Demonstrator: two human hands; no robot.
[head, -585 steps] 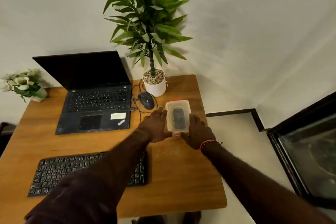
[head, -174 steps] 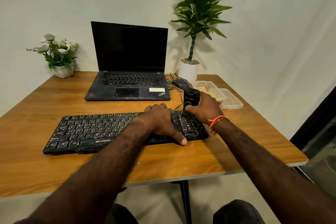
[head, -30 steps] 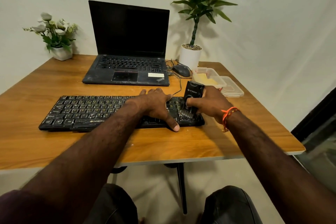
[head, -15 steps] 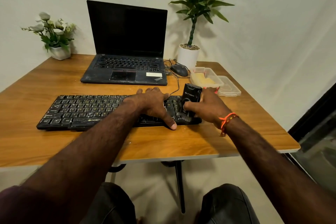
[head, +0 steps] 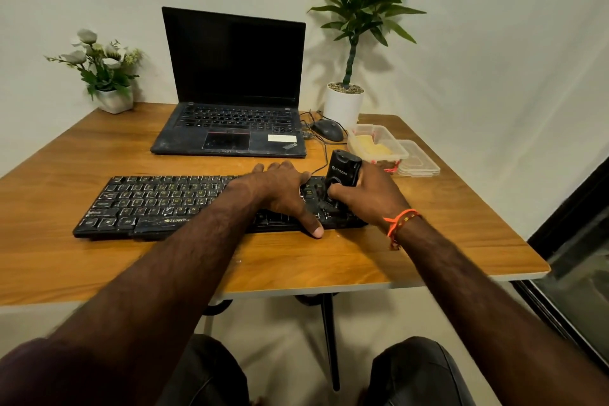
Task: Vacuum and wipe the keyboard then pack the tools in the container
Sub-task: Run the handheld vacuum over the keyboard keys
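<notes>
Right hand point(head: 370, 194) gripped small black vacuum point(head: 342, 175), nozzle down on right end of keyboard point(head: 158, 204); left hand point(head: 283, 191) lay flat, fingers spread, on keys beside it

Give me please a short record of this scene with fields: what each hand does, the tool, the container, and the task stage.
left hand: left hand rests flat on the keyboard, holding it steady
right hand: right hand grips the mini vacuum
tool: black, tilted, its lower end on the keys at the keyboard's right end
container: clear container open, behind the vacuum, yellow cloth inside; lid beside it
stage: vacuuming; wiping and packing not yet done
</notes>
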